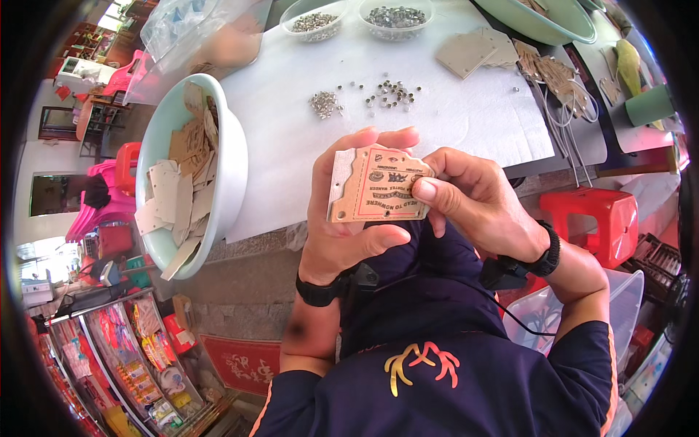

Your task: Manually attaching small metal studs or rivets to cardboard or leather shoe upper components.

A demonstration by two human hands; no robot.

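Observation:
A tan printed tag (393,206) with a stepped outline and small corner holes is held in front of my body. Behind its left side shows a pale flat plate (341,166), also with holes. My left hand (331,244) supports both from behind, fingers along the far edge and thumb by the near edge. My right hand (488,197) pinches the tag's right edge between thumb and fingers. Beyond my hands, small silvery metal pieces (325,104) lie heaped on a white sheet (466,120), and loose ring-like metal pieces (393,95) are scattered beside them.
At left stands a pale green basin (234,153) holding tan and pale plates. Two clear tubs (397,33) of metal pieces sit at the far edge. Stacked plates (466,54) and bundled tan tags (557,76) lie far right. A red stool (593,226) stands at right.

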